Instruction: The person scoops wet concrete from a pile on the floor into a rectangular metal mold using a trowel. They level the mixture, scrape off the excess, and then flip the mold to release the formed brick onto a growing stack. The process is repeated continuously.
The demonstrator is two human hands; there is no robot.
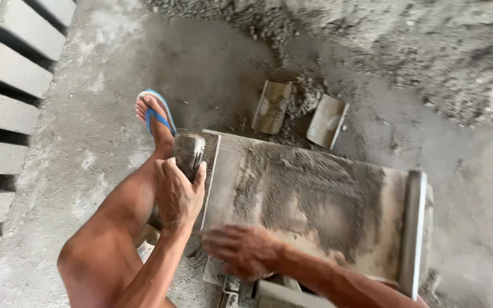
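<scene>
Far left of hands: row of grey concrete blocks [7, 108]. Left hand [178, 194] closed around dusty metal handle [188, 153], just beyond knee. Right hand [241, 251] blurred, fingers spread, palm down on near edge of sand-covered mould plate [309, 199]; holds nothing. Mould likely heavy, stiff, gritty; best gripped by handle. Beyond hands: two metal scoops [272, 106] in sand.

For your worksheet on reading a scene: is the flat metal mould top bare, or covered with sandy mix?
Covered. Grey sandy mix lies spread over most of the flat metal mould top, with only its edges bare.
</scene>
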